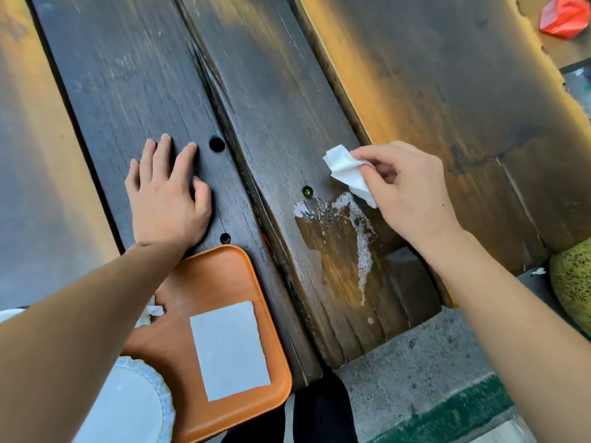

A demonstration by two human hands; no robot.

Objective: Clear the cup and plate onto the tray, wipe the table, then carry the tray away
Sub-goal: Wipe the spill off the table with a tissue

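Plate (128, 407): white with a scalloped rim, sitting on the near end of the tray, partly hidden under the left forearm.
Tray (204, 279): orange plastic, rounded corners, lying on the near left part of the bench and overhanging its near edge.
Paper sheet (230, 350): flat, white and rectangular, lying on the tray just right of the plate.
Crumpled scrap (153, 311): a small white wad on the tray, beside the forearm.
Cup: not something I can make out from here.
Spill (339, 238): a wet patch with a line of foam, spread over the middle plank, between the tray and the right hand.
Left hand (169, 199): laid palm down on the left plank just beyond the far corner of the tray, fingers straight and slightly spread, holding nothing.
Right hand (406, 190): pinching a tissue between thumb and fingertips, above the far edge of the spill.
Tissue (348, 171): white, bunched, its lower corner at the upper end of the foam; whether it touches the wood I cannot tell.
Bench (128, 75): dark weathered planks with round bolt holes.
Red object (564, 16): crumpled, far right corner, beyond the bench.
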